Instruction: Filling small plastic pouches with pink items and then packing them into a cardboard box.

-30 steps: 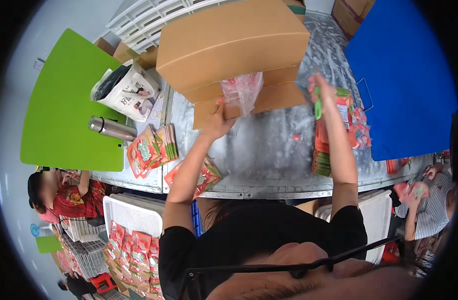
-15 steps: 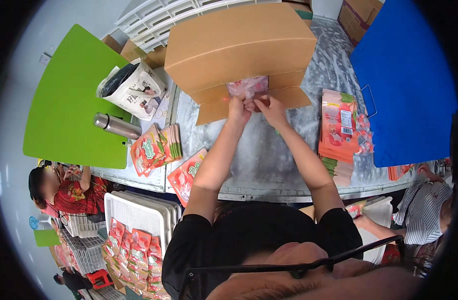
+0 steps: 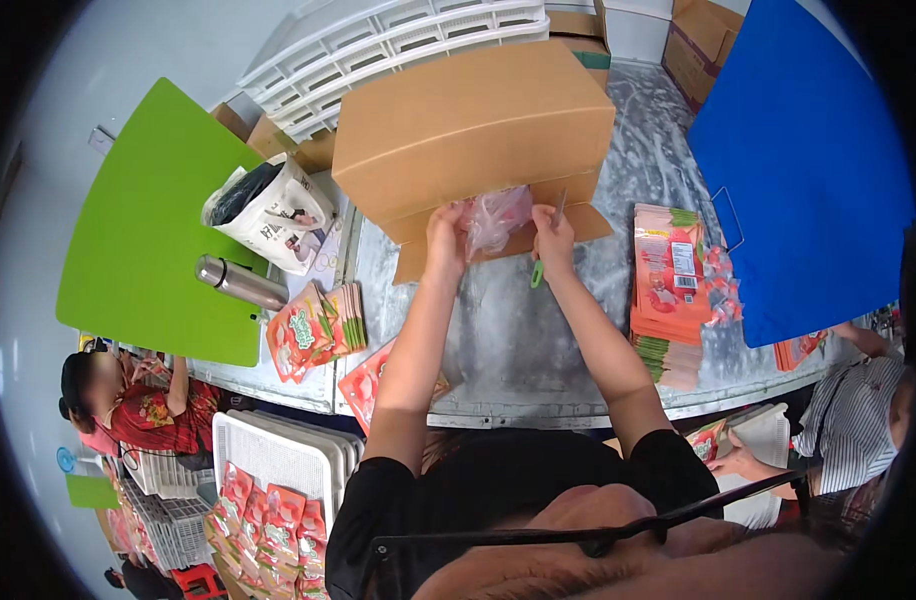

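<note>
A brown cardboard box [image 3: 468, 135] lies on its side on the metal table, its open end toward me with flaps spread. In its mouth is a clear plastic bag [image 3: 495, 222] with pinkish contents, crumpled at the near end. My left hand [image 3: 446, 240] grips the left side of the bag, its fingertips partly hidden. At the bag's right, my right hand [image 3: 552, 238] is closed round a small knife [image 3: 537, 274]. Its green handle sticks out below the fist and its thin blade points up toward the box.
Stacked red pouches [image 3: 668, 275] and small wrapped pieces [image 3: 719, 285] lie at right beside a blue board [image 3: 798, 180]. More pouches [image 3: 300, 330], a steel flask [image 3: 240, 282] and a white bag [image 3: 278, 215] are at left, before a green board [image 3: 158, 240]. Co-workers sit on both sides.
My hands have moved apart from the gathered end of the bag, left hand to its left side, right hand to its right. The bag looks looser, and the knife's blade and handle now show.
</note>
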A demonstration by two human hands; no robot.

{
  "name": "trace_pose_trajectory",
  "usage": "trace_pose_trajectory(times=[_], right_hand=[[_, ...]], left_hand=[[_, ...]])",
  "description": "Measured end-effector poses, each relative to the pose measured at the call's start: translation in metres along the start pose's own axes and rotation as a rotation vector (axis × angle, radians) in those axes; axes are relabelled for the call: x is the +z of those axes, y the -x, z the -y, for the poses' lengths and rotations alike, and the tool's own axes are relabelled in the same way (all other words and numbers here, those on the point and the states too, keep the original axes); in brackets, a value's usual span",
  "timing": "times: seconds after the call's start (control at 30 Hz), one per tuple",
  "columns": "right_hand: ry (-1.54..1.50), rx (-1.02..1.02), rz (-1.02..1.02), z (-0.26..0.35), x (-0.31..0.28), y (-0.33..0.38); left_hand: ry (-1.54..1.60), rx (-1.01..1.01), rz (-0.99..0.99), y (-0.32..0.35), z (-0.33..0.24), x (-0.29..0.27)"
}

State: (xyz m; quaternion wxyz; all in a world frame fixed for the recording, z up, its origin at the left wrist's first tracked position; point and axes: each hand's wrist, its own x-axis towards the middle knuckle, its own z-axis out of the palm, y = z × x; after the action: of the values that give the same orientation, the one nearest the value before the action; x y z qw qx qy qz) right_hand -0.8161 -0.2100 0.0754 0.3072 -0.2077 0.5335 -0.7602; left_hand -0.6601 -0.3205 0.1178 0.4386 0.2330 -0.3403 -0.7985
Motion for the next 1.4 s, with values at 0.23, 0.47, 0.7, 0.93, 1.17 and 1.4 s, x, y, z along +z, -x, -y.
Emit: trace_pose_trajectory(times=[0.23, 0.47, 0.7, 0.93, 1.17, 1.4], right_hand=[[0.428, -0.171, -0.052, -0.059, -0.012, -0.019], [0.437, 0.047, 0.063, -0.106, -0.029, 0.004], [0.210, 0.091, -0.092, -0.069, -0.057, -0.038], [-0.108, -0.012, -0.215, 0.003, -0.057, -0.062], [0.410, -0.302, -0.155, 0.042, -0.109, -0.125], [0.948, -0.441, 0.171, 0.114, -0.130, -0.136]], left_hand=[[0.257, -0.202, -0.340, -0.014, -0.024, 0.010], [0.211, -0.085, -0.385, 0.038, -0.011, 0.014], [0.188, 0.013, -0.311, 0.026, -0.006, 0.007], [0.351, -0.003, -0.141, -0.014, 0.037, 0.055], [0.240, -0.137, -0.086, -0.028, 0.053, 0.080], [0.134, -0.116, 0.034, -0.031, 0.047, 0.066]])
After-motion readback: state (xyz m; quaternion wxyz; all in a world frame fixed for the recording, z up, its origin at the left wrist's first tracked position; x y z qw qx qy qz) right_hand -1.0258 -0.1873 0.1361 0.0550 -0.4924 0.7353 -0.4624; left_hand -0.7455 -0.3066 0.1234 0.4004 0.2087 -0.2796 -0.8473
